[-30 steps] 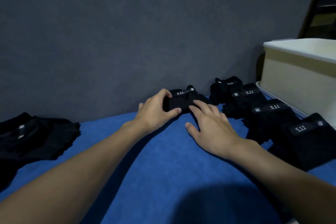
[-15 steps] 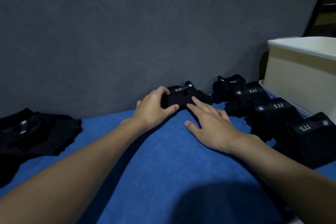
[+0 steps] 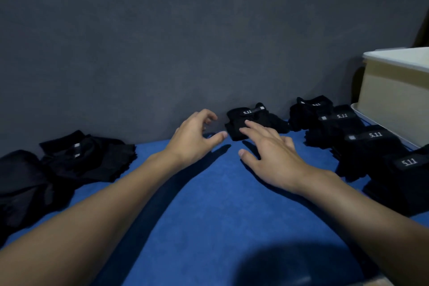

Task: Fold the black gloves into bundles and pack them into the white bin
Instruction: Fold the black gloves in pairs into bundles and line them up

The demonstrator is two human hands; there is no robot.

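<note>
A folded black glove bundle (image 3: 249,121) with a "5.11" tag lies on the blue table by the grey wall. My left hand (image 3: 193,138) hovers just left of it, fingers loosely curved and holding nothing. My right hand (image 3: 272,155) lies spread, its fingertips touching the bundle's front. A row of several more folded bundles (image 3: 362,139) runs along the right toward the white bin (image 3: 394,100), which stands at the far right edge. A pile of unfolded black gloves (image 3: 76,160) lies at the left.
The grey wall (image 3: 185,42) rises right behind the bundles. A white lid or tray edge (image 3: 380,127) sticks out under the bin. The blue table surface (image 3: 209,216) stretches between my forearms.
My left hand has let go of the bundle and drawn back to the left. My right hand stays with its fingertips on the bundle. The view has shifted left, showing more of the pile.
</note>
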